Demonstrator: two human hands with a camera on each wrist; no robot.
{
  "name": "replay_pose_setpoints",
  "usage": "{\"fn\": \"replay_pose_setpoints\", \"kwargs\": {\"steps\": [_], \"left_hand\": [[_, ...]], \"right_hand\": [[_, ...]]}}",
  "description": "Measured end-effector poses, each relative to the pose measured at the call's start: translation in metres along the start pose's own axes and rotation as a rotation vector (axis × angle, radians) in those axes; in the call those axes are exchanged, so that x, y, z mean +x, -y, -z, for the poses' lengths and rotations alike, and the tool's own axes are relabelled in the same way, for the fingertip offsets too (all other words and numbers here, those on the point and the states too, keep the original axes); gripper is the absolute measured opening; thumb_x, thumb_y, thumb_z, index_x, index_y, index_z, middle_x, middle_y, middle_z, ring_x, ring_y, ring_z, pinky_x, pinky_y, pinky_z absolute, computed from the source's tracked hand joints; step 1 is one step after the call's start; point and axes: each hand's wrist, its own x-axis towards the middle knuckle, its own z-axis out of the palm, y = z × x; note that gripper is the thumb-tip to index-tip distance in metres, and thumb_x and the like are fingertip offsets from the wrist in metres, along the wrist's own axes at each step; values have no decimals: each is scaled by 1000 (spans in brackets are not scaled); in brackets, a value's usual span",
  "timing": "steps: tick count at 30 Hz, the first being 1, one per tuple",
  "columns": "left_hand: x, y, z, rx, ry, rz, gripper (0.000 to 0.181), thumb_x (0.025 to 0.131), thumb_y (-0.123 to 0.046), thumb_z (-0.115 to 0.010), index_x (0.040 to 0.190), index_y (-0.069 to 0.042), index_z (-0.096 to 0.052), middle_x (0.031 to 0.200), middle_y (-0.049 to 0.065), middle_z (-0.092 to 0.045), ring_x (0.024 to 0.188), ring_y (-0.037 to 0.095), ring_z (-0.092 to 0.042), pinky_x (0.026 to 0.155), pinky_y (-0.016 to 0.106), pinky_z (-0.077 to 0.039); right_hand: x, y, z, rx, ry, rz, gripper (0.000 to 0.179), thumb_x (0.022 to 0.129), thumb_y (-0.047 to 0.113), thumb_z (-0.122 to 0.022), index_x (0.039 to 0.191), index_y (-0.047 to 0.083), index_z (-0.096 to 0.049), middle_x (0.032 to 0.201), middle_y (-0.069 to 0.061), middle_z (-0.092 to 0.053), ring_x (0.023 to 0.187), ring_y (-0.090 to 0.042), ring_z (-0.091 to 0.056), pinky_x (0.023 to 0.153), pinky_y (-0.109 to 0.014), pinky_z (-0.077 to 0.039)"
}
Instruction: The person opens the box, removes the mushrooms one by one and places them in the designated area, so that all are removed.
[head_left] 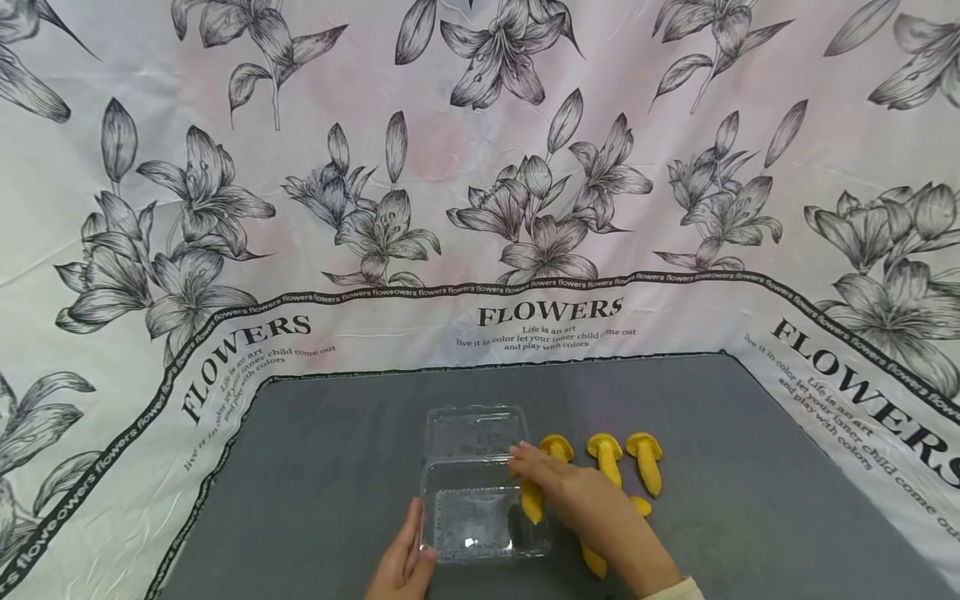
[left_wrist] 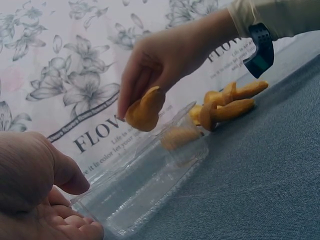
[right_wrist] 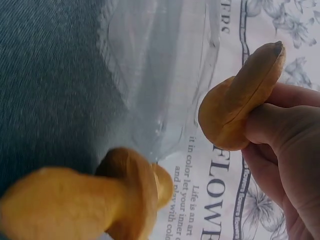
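Note:
My right hand (head_left: 588, 504) pinches a yellow mushroom (head_left: 532, 504) between thumb and fingers, over the right side of a clear plastic clamshell box (head_left: 480, 554). In the right wrist view this mushroom (right_wrist: 240, 102) shows its rounded cap and a stem with a dark tip. At the box's left side, my left hand (head_left: 401, 562) grips the wall, thumb near the front corner. From the left wrist, the left hand (left_wrist: 45, 190) appears at the near end of the box (left_wrist: 145, 200). The lid (head_left: 476, 433) lies folded back, away from me.
Right of the box lie several more yellow mushrooms, among them one at the far right (head_left: 647, 467), one beside it (head_left: 604, 454) and one close to the lid (head_left: 557, 447). Another stem (head_left: 594, 560) shows below my right hand. Flower-printed cloth (head_left: 540, 325) borders the grey tabletop (head_left: 322, 467).

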Motion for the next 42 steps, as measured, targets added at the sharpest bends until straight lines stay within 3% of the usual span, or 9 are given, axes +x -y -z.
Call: {"fn": "replay_pose_setpoints", "kwargs": {"steps": [4, 9, 15, 18, 23, 25, 32, 37, 42], "left_hand": [[0, 1, 0, 4, -1, -12, 77, 106, -2, -54, 159, 20, -4, 167, 40, 0, 153, 53, -1, 114, 26, -23], [0, 1, 0, 1, 5, -28, 77, 105, 0, -54, 158, 21, -3, 166, 40, 1, 153, 53, 0, 111, 16, -23], [0, -1, -1, -20, 22, -13, 79, 105, -1, -53, 159, 20, 1, 168, 38, 5, 154, 50, 5, 107, 11, -21], [0, 0, -1, -13, 27, -17, 78, 106, -2, -53, 159, 21, 0, 167, 39, 5, 153, 52, 4, 112, 18, -21], [0, -1, 0, -11, 12, 17, 78, 105, -2, -55, 160, 19, -2, 168, 37, 2, 155, 50, 2, 115, 28, -20], [0, -2, 0, -11, 12, 18, 78, 105, -2, -55, 160, 18, -2, 168, 37, 2, 155, 50, 2, 115, 27, -20], [0, -2, -1, 0, -16, 9, 77, 104, 1, -55, 160, 19, -5, 169, 36, -1, 154, 47, 0, 111, 16, -23], [0, -3, 0, 14, -10, 15, 77, 105, 0, -55, 160, 19, -6, 168, 37, -1, 154, 50, -1, 117, 36, -19], [-1, -4, 0, 1, 10, 23, 78, 105, -1, -55, 160, 19, -3, 169, 36, 3, 155, 50, 2, 114, 22, -21]], "right_hand": [[-6, -4, 8, 43, 32, -43, 94, 66, -13, -93, 148, 16, -57, 157, -3, -57, 123, -23, -68, 74, -23, -61], [-16, -12, 17, -4, 6, -102, 71, 86, -1, -85, 148, 19, -60, 154, 1, -59, 108, -14, -73, 75, -20, -60], [-33, -25, 23, -75, -49, -150, 65, 86, 3, -86, 144, 22, -65, 150, 3, -63, 105, -12, -75, 80, -26, -62], [-41, -31, 26, -76, -86, -164, 63, 86, -2, -85, 141, 23, -67, 148, 3, -65, 113, -17, -73, 78, -28, -62], [-56, -39, 33, -66, -146, -198, 60, 89, -2, -82, 140, 26, -68, 141, 4, -70, 97, -21, -77, 72, -32, -63], [-63, -42, 35, -75, -166, -198, 59, 89, -3, -81, 140, 24, -69, 138, 1, -71, 94, -23, -77, 72, -34, -64], [-81, -57, 38, -126, -216, -174, 56, 85, -6, -81, 134, 19, -73, 138, -3, -72, 109, -25, -76, 82, -39, -64], [-91, -64, 40, -133, -243, -164, 64, 81, -7, -83, 137, 24, -71, 136, -4, -73, 102, -26, -77, 79, -39, -64], [-102, -69, 41, -127, -251, -161, 67, 80, -8, -83, 138, 24, -70, 135, -5, -73, 94, -26, -78, 75, -37, -65]]}}
